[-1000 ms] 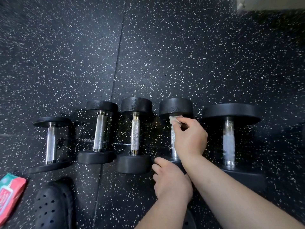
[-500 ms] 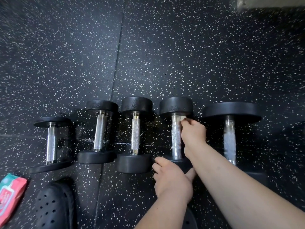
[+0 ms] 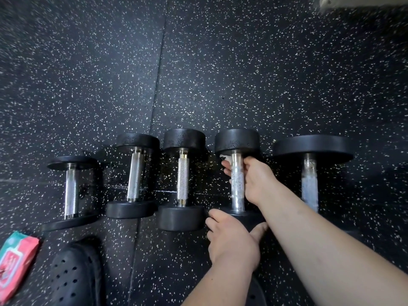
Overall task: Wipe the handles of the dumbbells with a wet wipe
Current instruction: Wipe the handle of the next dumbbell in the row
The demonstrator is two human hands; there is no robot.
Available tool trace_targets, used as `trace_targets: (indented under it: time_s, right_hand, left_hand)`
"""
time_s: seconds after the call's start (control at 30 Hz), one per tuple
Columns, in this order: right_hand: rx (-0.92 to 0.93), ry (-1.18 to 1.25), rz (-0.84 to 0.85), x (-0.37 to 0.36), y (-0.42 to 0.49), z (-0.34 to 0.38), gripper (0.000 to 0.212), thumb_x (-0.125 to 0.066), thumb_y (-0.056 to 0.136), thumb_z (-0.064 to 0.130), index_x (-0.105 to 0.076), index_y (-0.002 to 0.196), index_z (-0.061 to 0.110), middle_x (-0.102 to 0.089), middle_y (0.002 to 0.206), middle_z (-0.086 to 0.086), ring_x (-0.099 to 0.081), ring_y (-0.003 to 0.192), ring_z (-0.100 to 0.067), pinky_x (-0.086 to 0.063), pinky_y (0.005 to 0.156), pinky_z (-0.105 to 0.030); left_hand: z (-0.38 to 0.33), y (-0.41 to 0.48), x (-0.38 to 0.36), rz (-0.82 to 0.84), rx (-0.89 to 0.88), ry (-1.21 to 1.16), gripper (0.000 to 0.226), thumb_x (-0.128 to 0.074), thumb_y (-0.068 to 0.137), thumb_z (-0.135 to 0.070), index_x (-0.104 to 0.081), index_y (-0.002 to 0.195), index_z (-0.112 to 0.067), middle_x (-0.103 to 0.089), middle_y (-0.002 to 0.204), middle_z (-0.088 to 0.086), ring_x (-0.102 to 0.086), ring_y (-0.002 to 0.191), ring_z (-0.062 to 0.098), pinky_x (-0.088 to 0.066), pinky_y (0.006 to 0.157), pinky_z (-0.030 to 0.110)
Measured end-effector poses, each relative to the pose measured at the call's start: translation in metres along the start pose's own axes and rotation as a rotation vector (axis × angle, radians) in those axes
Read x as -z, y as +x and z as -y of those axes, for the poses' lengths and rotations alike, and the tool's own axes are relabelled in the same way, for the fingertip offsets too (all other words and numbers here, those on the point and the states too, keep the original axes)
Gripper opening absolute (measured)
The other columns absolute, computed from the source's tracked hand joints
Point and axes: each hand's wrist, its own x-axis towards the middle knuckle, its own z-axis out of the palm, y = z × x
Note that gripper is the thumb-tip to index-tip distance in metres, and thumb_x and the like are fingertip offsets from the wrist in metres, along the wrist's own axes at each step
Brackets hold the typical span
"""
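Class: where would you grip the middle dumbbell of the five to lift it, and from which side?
Probably the knurled handle of the middle dumbbell, from above: its heads hold the bar off the floor, leaving room to wrap round it; the broad round heads offer no hold.

Right forearm (image 3: 320, 250), left forearm (image 3: 220, 288) bare; black perforated clog (image 3: 75, 277) low left.

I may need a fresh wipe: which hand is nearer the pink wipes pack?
Left. The left hand holds the near head of the fourth dumbbell, right of the wipes pack; the right hand is farther, wrapped round its handle.
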Motion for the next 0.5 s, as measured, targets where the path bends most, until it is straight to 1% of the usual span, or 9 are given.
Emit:
trace_targets:
  time_s: [0.03, 0.1, 0.13, 0.23, 0.27, 0.3, 0.4, 0.43, 0.5]
  right_hand:
    - [0.015, 0.007, -0.038, 0.0000, 0.0010, -0.0016, 0.036, -0.047, 0.107, 0.025, -0.076, 0.109, 0.005, -0.082, 0.098, -0.012, -0.072, 0.086, -0.023, -0.056, 0.080, -0.035]
    - [0.046, -0.016, -0.121, 0.0007, 0.0021, -0.0059, 0.030, -0.056, 0.102, 0.025, -0.079, 0.101, 0.008, -0.082, 0.094, -0.010, -0.068, 0.077, -0.022, -0.054, 0.071, -0.033]
    - [0.053, -0.032, -0.123, 0.0007, 0.0022, -0.0063, 0.030, -0.055, 0.102, 0.026, -0.080, 0.100, 0.009, -0.082, 0.094, -0.009, -0.067, 0.076, -0.021, -0.052, 0.069, -0.032]
    - [0.013, -0.026, -0.034, 0.0004, 0.0021, -0.0018, 0.040, -0.042, 0.109, 0.028, -0.076, 0.111, 0.008, -0.082, 0.100, -0.012, -0.073, 0.086, -0.024, -0.052, 0.078, -0.033]
    - [-0.003, -0.021, -0.020, 0.0010, 0.0012, 0.0003, 0.041, -0.040, 0.110, 0.028, -0.075, 0.112, 0.007, -0.081, 0.102, -0.013, -0.075, 0.086, -0.024, -0.052, 0.078, -0.034]
    - [-0.006, -0.012, -0.020, 0.0009, 0.0013, 0.0004, 0.040, -0.041, 0.109, 0.027, -0.075, 0.112, 0.007, -0.081, 0.101, -0.014, -0.075, 0.085, -0.024, -0.052, 0.076, -0.034]
    - [0.032, -0.011, -0.101, -0.0012, 0.0047, -0.0065, 0.035, -0.049, 0.104, 0.026, -0.076, 0.110, 0.005, -0.082, 0.097, -0.013, -0.071, 0.080, -0.024, -0.053, 0.070, -0.032]
    - [0.040, -0.017, -0.114, -0.0025, 0.0044, -0.0067, 0.034, -0.049, 0.104, 0.026, -0.075, 0.110, 0.005, -0.082, 0.095, -0.013, -0.070, 0.080, -0.024, -0.052, 0.070, -0.032]
    - [0.034, -0.045, -0.085, -0.0027, 0.0051, -0.0039, 0.036, -0.044, 0.107, 0.027, -0.073, 0.115, 0.006, -0.082, 0.094, -0.013, -0.073, 0.087, -0.026, -0.054, 0.074, -0.033]
  left_hand:
    - [-0.0001, 0.0004, 0.0001, -0.004, 0.002, 0.006, 0.108, -0.078, 0.073, -0.076, -0.023, 0.141, -0.012, -0.040, 0.141, 0.006, -0.052, 0.131, 0.028, -0.047, 0.101, 0.039]
    - [0.0000, 0.0010, -0.0001, -0.006, 0.004, 0.009, 0.105, -0.079, 0.075, -0.074, -0.023, 0.139, -0.012, -0.040, 0.141, 0.006, -0.052, 0.131, 0.028, -0.048, 0.101, 0.039]
    - [0.0001, 0.0011, 0.0000, -0.005, 0.003, 0.007, 0.104, -0.079, 0.075, -0.074, -0.024, 0.139, -0.012, -0.040, 0.141, 0.006, -0.052, 0.131, 0.028, -0.048, 0.101, 0.039]
    - [0.0004, 0.0009, 0.0000, -0.002, 0.002, -0.002, 0.110, -0.078, 0.071, -0.078, -0.024, 0.140, -0.012, -0.040, 0.140, 0.005, -0.052, 0.130, 0.028, -0.049, 0.101, 0.039]
    - [0.0005, 0.0008, 0.0002, -0.002, 0.003, -0.003, 0.111, -0.078, 0.070, -0.079, -0.023, 0.141, -0.012, -0.040, 0.141, 0.005, -0.052, 0.130, 0.028, -0.049, 0.101, 0.039]
    - [0.0007, 0.0004, 0.0003, -0.001, 0.003, -0.002, 0.111, -0.078, 0.071, -0.078, -0.023, 0.141, -0.012, -0.039, 0.141, 0.006, -0.052, 0.130, 0.028, -0.048, 0.102, 0.040]
    - [0.0015, 0.0007, 0.0005, 0.002, -0.010, -0.007, 0.102, -0.078, 0.076, -0.073, -0.024, 0.138, -0.013, -0.039, 0.141, 0.006, -0.051, 0.130, 0.029, -0.049, 0.101, 0.040]
    - [0.0020, 0.0010, 0.0008, 0.006, -0.012, -0.009, 0.101, -0.078, 0.076, -0.073, -0.024, 0.138, -0.013, -0.039, 0.141, 0.006, -0.051, 0.130, 0.029, -0.049, 0.101, 0.040]
    - [0.0026, 0.0019, 0.0010, 0.012, -0.004, -0.011, 0.107, -0.078, 0.073, -0.076, -0.024, 0.140, -0.013, -0.039, 0.142, 0.005, -0.051, 0.130, 0.028, -0.049, 0.101, 0.040]
